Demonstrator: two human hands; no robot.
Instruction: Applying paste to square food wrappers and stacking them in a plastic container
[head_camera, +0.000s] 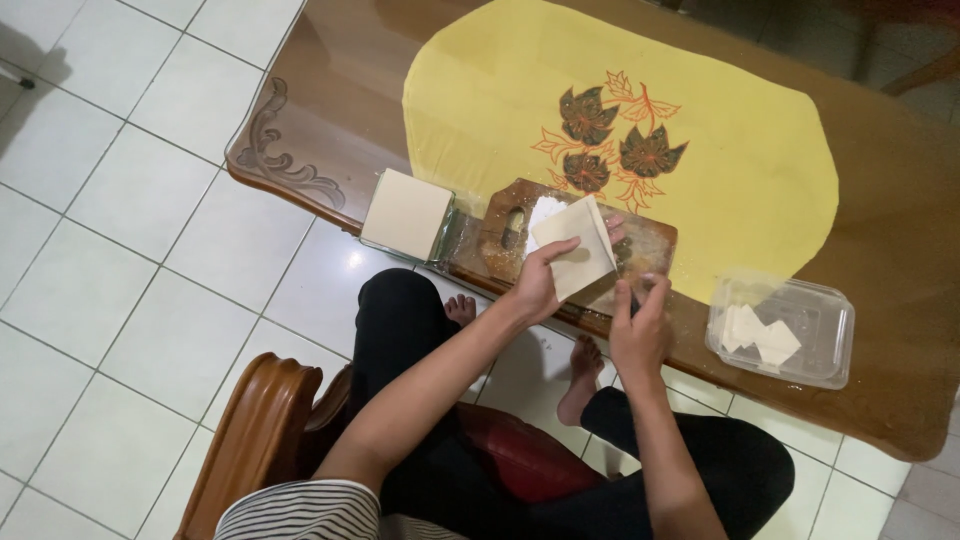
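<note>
Over the brown wooden cutting board (500, 240), the left hand (537, 285) pinches a pale square dough wrapper (578, 250) flat for handling, the right hand (640, 325) at four o'clock nips its lower edge, fingers nearly closed.

yellow cloth (720, 190) lies open; wrapper stack (405, 213) and plastic container (790, 335) flank cutting board (500, 245).

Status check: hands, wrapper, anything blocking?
Left hand holds square dough wrapper above wooden board. Right hand at board's near edge. Nothing in the way.
</note>
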